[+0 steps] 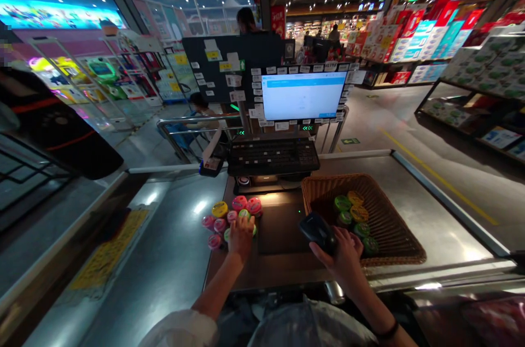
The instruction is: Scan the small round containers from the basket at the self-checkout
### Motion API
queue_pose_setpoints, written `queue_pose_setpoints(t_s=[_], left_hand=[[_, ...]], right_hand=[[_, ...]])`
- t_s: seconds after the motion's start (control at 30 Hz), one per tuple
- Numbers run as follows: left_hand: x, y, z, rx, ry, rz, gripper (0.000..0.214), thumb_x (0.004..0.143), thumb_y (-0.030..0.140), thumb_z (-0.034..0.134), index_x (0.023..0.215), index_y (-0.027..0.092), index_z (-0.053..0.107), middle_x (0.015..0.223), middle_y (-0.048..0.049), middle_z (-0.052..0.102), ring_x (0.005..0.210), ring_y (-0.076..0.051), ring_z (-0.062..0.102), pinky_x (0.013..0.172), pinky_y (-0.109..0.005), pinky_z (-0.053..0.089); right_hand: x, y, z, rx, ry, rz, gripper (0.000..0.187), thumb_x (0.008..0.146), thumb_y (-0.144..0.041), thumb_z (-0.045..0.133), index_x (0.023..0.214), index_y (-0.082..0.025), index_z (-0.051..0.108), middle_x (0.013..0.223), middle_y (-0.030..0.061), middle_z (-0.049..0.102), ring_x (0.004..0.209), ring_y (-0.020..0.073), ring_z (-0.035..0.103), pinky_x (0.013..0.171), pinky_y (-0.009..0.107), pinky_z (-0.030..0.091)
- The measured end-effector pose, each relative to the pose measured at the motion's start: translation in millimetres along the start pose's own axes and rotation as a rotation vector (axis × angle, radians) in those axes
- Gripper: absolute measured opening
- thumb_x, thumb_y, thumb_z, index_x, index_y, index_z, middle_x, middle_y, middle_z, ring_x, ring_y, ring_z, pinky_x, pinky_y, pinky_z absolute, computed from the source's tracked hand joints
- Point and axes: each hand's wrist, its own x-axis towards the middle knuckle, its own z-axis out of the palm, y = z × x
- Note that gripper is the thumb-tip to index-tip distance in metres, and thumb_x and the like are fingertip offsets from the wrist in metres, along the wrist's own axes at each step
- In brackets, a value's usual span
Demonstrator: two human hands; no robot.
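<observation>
On the left of the checkout counter stands a cluster of small round containers [220, 209] with pink, yellow and green lids. My left hand [241, 235] reaches over the right side of this group, its fingers on or just above a green-lidded container [244, 213]; whether they grip it is hidden. A black handheld barcode scanner [316, 231] is held in my right hand [342, 248], with its head pointing up and left. Right of the scanner, a brown wicker basket [389, 227] holds several green- and yellow-lidded containers [359, 213].
A black keyboard [273, 154] sits at the counter's back below a lit monitor [303, 94]. To its left is a small dark device [211, 165] with paper coming out. A dark flat panel [279, 229] lies between the containers and basket. People are in the background.
</observation>
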Motion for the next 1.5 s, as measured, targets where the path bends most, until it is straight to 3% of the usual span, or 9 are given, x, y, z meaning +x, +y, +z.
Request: queue_pose_setpoints(t_s=[0.13, 0.3, 0.53, 0.73, 0.83, 0.93, 1.07, 1.27, 1.5], left_hand=[[5.4, 24.5, -10.3, -0.01, 0.09, 0.007, 0.058, 0.087, 0.016, 0.058, 0.145, 0.022, 0.05, 0.142, -0.0131, 0.056, 0.134, -0.031, 0.047, 0.115, -0.05, 0.034], [22.4, 78.5, -39.9, -0.139, 0.252, 0.195, 0.064, 0.092, 0.031, 0.06, 0.152, 0.03, 0.039, 0.155, -0.0063, 0.045, 0.144, -0.03, 0.037, 0.121, -0.052, 0.026], [48.4, 159.7, -71.8, -0.337, 0.2, 0.467, 0.045, 0.097, 0.032, 0.052, 0.141, 0.028, 0.051, 0.151, -0.0027, 0.05, 0.145, -0.025, 0.035, 0.123, -0.05, 0.025], [73.1, 227.5, -54.2, -0.327, 0.01, 0.817, 0.04, 0.095, 0.037, 0.057, 0.134, 0.031, 0.058, 0.145, -0.0004, 0.057, 0.143, -0.024, 0.037, 0.122, -0.051, 0.021], [80.6, 260.1, -38.3, -0.202, -0.102, 1.022, 0.038, 0.091, 0.034, 0.064, 0.128, 0.028, 0.061, 0.133, -0.0018, 0.066, 0.135, -0.022, 0.048, 0.116, -0.044, 0.029], [82.8, 286.1, -28.1, -0.107, -0.161, 1.088, 0.035, 0.083, 0.034, 0.073, 0.115, 0.021, 0.067, 0.118, -0.0063, 0.072, 0.12, -0.024, 0.058, 0.101, -0.04, 0.039], [80.8, 304.3, -21.6, -0.066, -0.174, 1.047, 0.032, 0.076, 0.038, 0.08, 0.094, 0.013, 0.07, 0.094, -0.0115, 0.074, 0.098, -0.029, 0.065, 0.085, -0.04, 0.042], [73.8, 310.7, -17.1, -0.063, -0.176, 1.003, 0.021, 0.084, 0.026, 0.071, 0.099, 0.013, 0.068, 0.091, -0.0106, 0.074, 0.094, -0.026, 0.065, 0.081, -0.038, 0.04], [82.6, 286.5, -39.5, -0.144, -0.144, 0.852, 0.011, 0.086, 0.026, 0.069, 0.092, 0.017, 0.071, 0.088, -0.0095, 0.074, 0.091, -0.025, 0.066, 0.08, -0.037, 0.041]], right_hand=[[0.6, 4.9, -2.3, -0.028, 0.055, 0.005, 0.05, 0.086, -0.067, 0.052, 0.105, -0.024, 0.07, 0.113, 0.0099, 0.072, 0.109, 0.0317, 0.059, 0.099, 0.051, 0.031], [4.2, 14.7, -11.0, -0.153, 0.168, 0.018, 0.057, 0.089, -0.066, 0.048, 0.121, -0.022, 0.065, 0.131, 0.0113, 0.066, 0.123, 0.0332, 0.052, 0.104, 0.054, 0.026], [13.2, 59.5, -33.0, -0.189, 0.295, 0.13, 0.072, 0.088, -0.075, 0.038, 0.123, -0.018, 0.064, 0.125, 0.0146, 0.067, 0.122, 0.0347, 0.051, 0.103, 0.056, 0.028], [16.9, 107.6, -50.0, -0.211, 0.337, 0.258, 0.071, 0.087, -0.074, 0.035, 0.121, -0.019, 0.065, 0.126, 0.0151, 0.066, 0.121, 0.0362, 0.05, 0.1, 0.055, 0.03], [16.9, 119.8, -55.0, -0.245, 0.363, 0.329, 0.069, 0.089, -0.072, 0.033, 0.122, -0.021, 0.064, 0.126, 0.014, 0.067, 0.12, 0.0355, 0.051, 0.102, 0.057, 0.027], [17.0, 126.5, -58.0, -0.263, 0.376, 0.328, 0.068, 0.091, -0.071, 0.03, 0.122, -0.021, 0.064, 0.125, 0.0132, 0.068, 0.122, 0.0345, 0.052, 0.104, 0.059, 0.025], [18.2, 134.5, -59.5, -0.282, 0.378, 0.306, 0.067, 0.091, -0.07, 0.032, 0.124, -0.02, 0.063, 0.126, 0.0137, 0.068, 0.123, 0.0342, 0.052, 0.104, 0.06, 0.025], [22.2, 137.3, -60.7, -0.279, 0.358, 0.299, 0.064, 0.091, -0.069, 0.031, 0.115, -0.022, 0.067, 0.128, 0.0114, 0.067, 0.125, 0.0328, 0.051, 0.105, 0.059, 0.024], [23.6, 131.0, -65.9, -0.247, 0.304, 0.29, 0.065, 0.089, -0.072, 0.033, 0.117, -0.023, 0.066, 0.129, 0.0127, 0.066, 0.125, 0.0339, 0.049, 0.105, 0.06, 0.024]])
